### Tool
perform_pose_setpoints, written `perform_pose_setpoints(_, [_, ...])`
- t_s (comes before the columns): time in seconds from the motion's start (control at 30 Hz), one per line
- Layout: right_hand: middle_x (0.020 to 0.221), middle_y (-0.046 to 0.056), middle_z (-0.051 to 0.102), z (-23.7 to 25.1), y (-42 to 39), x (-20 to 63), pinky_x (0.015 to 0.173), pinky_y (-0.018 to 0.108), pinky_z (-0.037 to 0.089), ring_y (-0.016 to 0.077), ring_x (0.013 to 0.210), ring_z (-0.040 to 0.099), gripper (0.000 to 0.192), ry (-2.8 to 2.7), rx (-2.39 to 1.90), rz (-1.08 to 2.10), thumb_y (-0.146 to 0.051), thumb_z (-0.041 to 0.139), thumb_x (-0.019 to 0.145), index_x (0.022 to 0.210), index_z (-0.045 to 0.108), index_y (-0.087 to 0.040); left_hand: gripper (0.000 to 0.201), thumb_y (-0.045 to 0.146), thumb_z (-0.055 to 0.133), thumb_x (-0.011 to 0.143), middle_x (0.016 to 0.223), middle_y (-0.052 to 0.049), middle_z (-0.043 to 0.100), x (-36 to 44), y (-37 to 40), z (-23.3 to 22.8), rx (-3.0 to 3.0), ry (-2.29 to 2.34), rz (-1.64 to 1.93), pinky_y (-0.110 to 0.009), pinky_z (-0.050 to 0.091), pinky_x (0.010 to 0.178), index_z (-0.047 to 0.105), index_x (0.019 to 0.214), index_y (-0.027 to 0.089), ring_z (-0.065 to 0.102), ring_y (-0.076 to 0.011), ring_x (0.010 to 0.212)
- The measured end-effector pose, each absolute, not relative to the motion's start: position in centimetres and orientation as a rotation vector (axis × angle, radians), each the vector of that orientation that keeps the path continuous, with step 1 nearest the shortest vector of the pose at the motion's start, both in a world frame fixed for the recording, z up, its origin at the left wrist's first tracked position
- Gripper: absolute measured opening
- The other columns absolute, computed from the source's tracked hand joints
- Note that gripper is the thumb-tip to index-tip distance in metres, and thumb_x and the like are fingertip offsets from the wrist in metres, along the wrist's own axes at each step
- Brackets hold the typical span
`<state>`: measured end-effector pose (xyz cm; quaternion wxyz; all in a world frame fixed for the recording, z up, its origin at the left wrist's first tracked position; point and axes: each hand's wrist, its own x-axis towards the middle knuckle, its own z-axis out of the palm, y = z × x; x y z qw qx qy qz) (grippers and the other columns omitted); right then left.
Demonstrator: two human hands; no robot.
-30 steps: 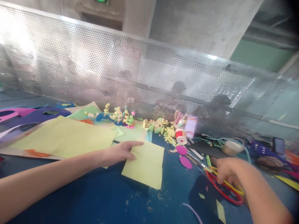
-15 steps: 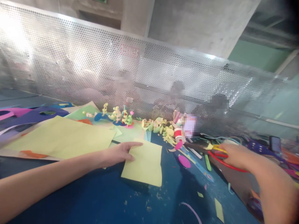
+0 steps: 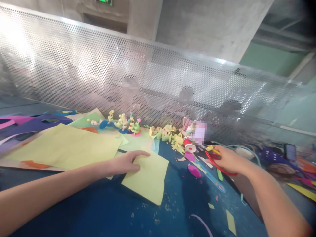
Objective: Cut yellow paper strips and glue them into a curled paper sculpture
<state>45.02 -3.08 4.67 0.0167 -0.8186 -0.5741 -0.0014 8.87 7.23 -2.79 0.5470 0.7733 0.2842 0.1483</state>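
Observation:
My left hand (image 3: pixel 127 162) grips the left edge of a pale yellow sheet (image 3: pixel 149 177), thumb and forefinger lying along it. The sheet is roughly rectangular with a wavy right edge. My right hand (image 3: pixel 223 157) is closed round scissors (image 3: pixel 218 167) with red and yellow handles, away from the sheet. Their blades point left, toward the scraps, and are hard to make out. Close to the blades are a red-and-white spool (image 3: pixel 189 146) and pink oval pieces (image 3: pixel 194 171).
A large yellow sheet (image 3: pixel 66 144) lies at left over other coloured sheets. Small paper figures (image 3: pixel 130 123) and a heap of yellow cutouts (image 3: pixel 170 133) line the back, before a perforated metal screen (image 3: pixel 158 75). A phone (image 3: pixel 290 153) lies at far right. Scraps dot the blue table (image 3: pixel 106 210).
The small yellow sheet has turned, its lower end swinging left and toward me. My right hand has moved left and slightly up with the scissors.

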Motion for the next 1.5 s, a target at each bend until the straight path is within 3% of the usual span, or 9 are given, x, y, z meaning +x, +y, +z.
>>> perform_pose_setpoints(0.1, [0.089, 0.012, 0.063, 4.1, -2.5, 45.5, 0.065, 0.028, 0.04, 0.0248, 0.081, 0.059, 0.028, -1.855, -2.526, -0.068, -0.032, 0.053, 0.066, 0.087, 0.052, -0.014, 0.038, 0.035, 0.052, 0.073, 0.098, -0.005, 0.056, 8.7, 7.4, -2.6, 2.149, 0.839, 0.354, -0.035, 0.045, 0.072, 0.058, 0.109, 0.028, 0.057, -0.0211, 0.081])
perform_pose_setpoints(0.2, [0.088, 0.008, 0.063, 3.9, -2.5, 45.4, 0.064, 0.025, 0.04, 0.0215, 0.079, 0.059, 0.026, -1.912, -2.454, 0.103, -0.026, 0.052, 0.064, 0.088, 0.052, -0.015, 0.03, 0.048, 0.052, 0.073, 0.116, -0.008, 0.044, 9.1, 7.3, -2.1, 2.387, 1.0, 0.623, -0.043, 0.035, 0.088, 0.068, 0.09, 0.028, 0.045, -0.0286, 0.105])
perform_pose_setpoints(0.3, [0.088, 0.007, 0.062, 4.0, -2.4, 44.5, 0.062, 0.024, 0.038, 0.0206, 0.078, 0.058, 0.025, -1.958, -2.395, 0.153, -0.026, 0.053, 0.064, 0.086, 0.053, -0.016, 0.029, 0.045, 0.051, 0.076, 0.122, -0.008, 0.04, 10.8, 7.0, -0.8, 2.55, 1.008, 0.951, -0.046, 0.027, 0.095, 0.065, 0.094, 0.028, 0.033, -0.0303, 0.116])
perform_pose_setpoints(0.47, [0.083, 0.006, 0.062, 4.2, -2.2, 41.4, 0.057, 0.023, 0.036, 0.0193, 0.072, 0.057, 0.021, -2.019, -2.403, 0.165, -0.028, 0.056, 0.064, 0.082, 0.053, -0.016, 0.025, 0.037, 0.051, 0.079, 0.085, -0.005, 0.06, 17.1, 6.5, 2.3, 2.735, 0.595, 0.972, -0.036, 0.036, 0.088, 0.063, 0.093, 0.02, 0.052, -0.0202, 0.09])
perform_pose_setpoints(0.63, [0.088, 0.008, 0.062, 4.6, -2.4, 39.2, 0.061, 0.024, 0.037, 0.0204, 0.078, 0.057, 0.027, -2.079, -2.289, 0.172, -0.022, 0.057, 0.064, 0.089, 0.054, -0.015, 0.029, 0.039, 0.059, 0.071, 0.084, -0.006, 0.061, 23.9, 6.4, 2.6, 2.733, 0.409, 1.01, -0.03, 0.044, 0.076, 0.061, 0.089, 0.017, 0.055, -0.0204, 0.083])
perform_pose_setpoints(0.83, [0.087, 0.008, 0.063, 4.9, -2.7, 39.3, 0.056, 0.023, 0.036, 0.019, 0.074, 0.057, 0.029, -2.054, -2.368, 0.217, -0.022, 0.058, 0.064, 0.092, 0.054, -0.015, 0.007, 0.016, 0.053, 0.072, 0.073, -0.001, 0.061, 27.0, 6.8, 1.6, 2.735, 0.384, 0.946, -0.022, 0.043, 0.065, 0.059, 0.071, 0.019, 0.056, -0.0143, 0.07])
perform_pose_setpoints(1.1, [0.088, 0.01, 0.064, 4.5, -2.9, 42.3, 0.054, 0.025, 0.038, 0.0218, 0.073, 0.059, 0.029, -1.953, -2.566, 0.279, -0.031, 0.061, 0.062, 0.085, 0.059, -0.014, 0.028, 0.01, 0.037, 0.077, 0.076, -0.004, 0.063, 26.0, 10.9, 1.6, 2.669, 0.783, 0.941, -0.025, 0.043, 0.063, 0.057, 0.096, 0.016, 0.057, -0.0159, 0.068])
perform_pose_setpoints(1.33, [0.083, 0.012, 0.065, 6.0, -4.4, 45.6, 0.055, 0.026, 0.039, 0.0232, 0.071, 0.06, 0.028, -1.782, -2.76, 0.241, -0.036, 0.055, 0.067, 0.082, 0.059, -0.013, 0.022, 0.009, 0.046, 0.075, 0.075, -0.003, 0.065, 25.4, 13.3, 0.6, 2.686, 0.978, 0.648, -0.023, 0.045, 0.071, 0.066, 0.083, 0.015, 0.06, -0.0163, 0.077])
perform_pose_setpoints(1.5, [0.076, 0.012, 0.064, 7.0, -5.2, 47.0, 0.054, 0.027, 0.039, 0.0243, 0.068, 0.06, 0.037, -1.685, -2.841, 0.13, -0.05, 0.052, 0.067, 0.072, 0.059, -0.014, 0.026, 0.028, 0.049, 0.084, 0.103, -0.007, 0.057, 27.2, 12.4, 0.8, 2.725, 0.99, 0.4, -0.037, 0.048, 0.076, 0.054, 0.105, 0.013, 0.057, -0.0175, 0.088])
